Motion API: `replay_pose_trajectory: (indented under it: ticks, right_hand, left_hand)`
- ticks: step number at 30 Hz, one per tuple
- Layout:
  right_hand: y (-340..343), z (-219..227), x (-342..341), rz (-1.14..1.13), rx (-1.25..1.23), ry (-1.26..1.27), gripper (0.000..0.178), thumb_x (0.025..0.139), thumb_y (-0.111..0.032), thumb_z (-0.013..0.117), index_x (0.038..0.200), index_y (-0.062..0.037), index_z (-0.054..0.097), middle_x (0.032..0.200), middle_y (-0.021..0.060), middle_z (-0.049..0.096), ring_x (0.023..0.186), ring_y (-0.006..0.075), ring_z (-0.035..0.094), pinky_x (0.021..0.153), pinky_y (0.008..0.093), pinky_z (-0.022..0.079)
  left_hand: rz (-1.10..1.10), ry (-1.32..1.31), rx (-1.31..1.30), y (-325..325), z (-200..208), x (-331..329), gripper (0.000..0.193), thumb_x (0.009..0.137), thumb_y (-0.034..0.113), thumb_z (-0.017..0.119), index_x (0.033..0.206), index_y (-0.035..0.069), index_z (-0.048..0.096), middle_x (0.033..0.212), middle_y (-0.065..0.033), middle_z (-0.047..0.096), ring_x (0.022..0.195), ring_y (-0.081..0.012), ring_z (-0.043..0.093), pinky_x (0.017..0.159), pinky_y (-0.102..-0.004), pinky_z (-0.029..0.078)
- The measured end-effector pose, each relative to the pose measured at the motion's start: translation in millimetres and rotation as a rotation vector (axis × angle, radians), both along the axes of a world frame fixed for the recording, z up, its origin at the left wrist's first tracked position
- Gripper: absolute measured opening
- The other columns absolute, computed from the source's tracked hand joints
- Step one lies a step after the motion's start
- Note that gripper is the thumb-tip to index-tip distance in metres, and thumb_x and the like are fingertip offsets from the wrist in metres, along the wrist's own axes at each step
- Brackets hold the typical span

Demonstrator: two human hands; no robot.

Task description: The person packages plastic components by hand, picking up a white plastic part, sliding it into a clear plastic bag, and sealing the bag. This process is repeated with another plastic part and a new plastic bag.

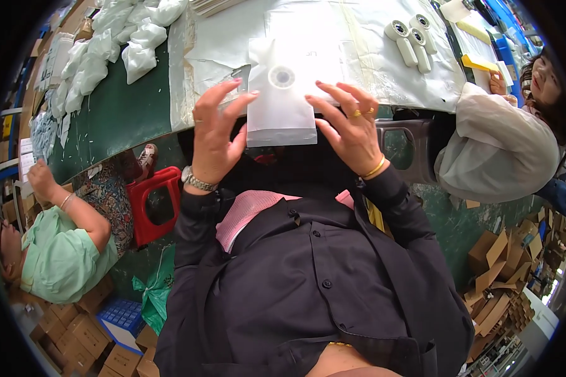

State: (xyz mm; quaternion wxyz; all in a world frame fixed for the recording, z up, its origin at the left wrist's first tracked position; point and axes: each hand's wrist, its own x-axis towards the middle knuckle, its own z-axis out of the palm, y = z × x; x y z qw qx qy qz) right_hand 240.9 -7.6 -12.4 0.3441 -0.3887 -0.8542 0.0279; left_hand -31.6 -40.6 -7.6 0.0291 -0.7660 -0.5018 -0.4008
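Note:
A frosted white plastic bag (277,113) lies on the white-covered table, its lower end reaching past the table's front edge. Inside it shows a round, pale shape with a grey centre; the rest of that thing is blurred by the bag. My left hand (217,135) is at the bag's left edge, fingers apart, one fingertip seeming to rest on the edge. On the other side my right hand (353,129) is also open, its fingertips at the bag's right edge. Several white handheld devices with round, dark-centred heads (412,41) lie together farther right.
White wrapped bundles (141,50) are heaped at the table's left. A co-worker in a pale sleeve (490,144) sits at right, near a yellow strip (480,63). Another person in a green top (66,251) sits at left by a red stool (157,207). Cardboard boxes (497,270) fill the floor.

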Motion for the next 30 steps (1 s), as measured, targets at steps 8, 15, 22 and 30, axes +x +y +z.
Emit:
replay_pose_trajectory:
  ticks: [8, 15, 22, 30]
  right_hand:
    - [25, -7, -14, 0.219, 0.062, 0.019, 0.036, 0.082, -0.004, 0.079, 0.114, -0.0189, 0.077, 0.118, -0.0028, 0.076, 0.114, 0.0218, 0.064, 0.105, 0.0393, 0.038]
    - [44, -2, -28, 0.122, -0.075, 0.296, 0.011, 0.086, -0.01, 0.081, 0.096, -0.0109, 0.077, 0.089, -0.0003, 0.075, 0.094, 0.0205, 0.067, 0.095, 0.0382, 0.042]
    - [59, -5, -40, 0.011, -0.234, 0.422, 0.013, 0.091, -0.012, 0.079, 0.083, -0.0041, 0.073, 0.074, 0.0046, 0.068, 0.074, 0.0196, 0.061, 0.08, 0.0354, 0.045]
    - [71, -15, -38, -0.04, -0.357, 0.463, 0.018, 0.09, -0.013, 0.075, 0.078, -0.0012, 0.069, 0.066, 0.0086, 0.059, 0.065, 0.0214, 0.052, 0.072, 0.0349, 0.045]
  left_hand:
    - [-0.115, -0.038, -0.047, 16, -14, 7, 0.033, 0.081, 0.01, 0.083, 0.112, 0.018, 0.076, 0.114, 0.0038, 0.076, 0.133, -0.0266, 0.057, 0.11, -0.04, 0.033]
    - [0.01, -0.187, -0.046, 30, -9, 14, 0.009, 0.088, 0.018, 0.083, 0.094, 0.015, 0.076, 0.096, 0.0031, 0.076, 0.124, -0.0233, 0.063, 0.107, -0.0407, 0.03]
    - [0.152, -0.389, -0.101, 52, -20, 21, 0.017, 0.091, 0.025, 0.084, 0.085, 0.012, 0.076, 0.083, 0.0016, 0.071, 0.108, -0.0178, 0.067, 0.104, -0.039, 0.03]
    - [0.24, -0.618, -0.303, 66, -40, 19, 0.022, 0.093, 0.03, 0.083, 0.085, 0.01, 0.075, 0.074, 0.0023, 0.068, 0.078, -0.0127, 0.061, 0.103, -0.0386, 0.031]
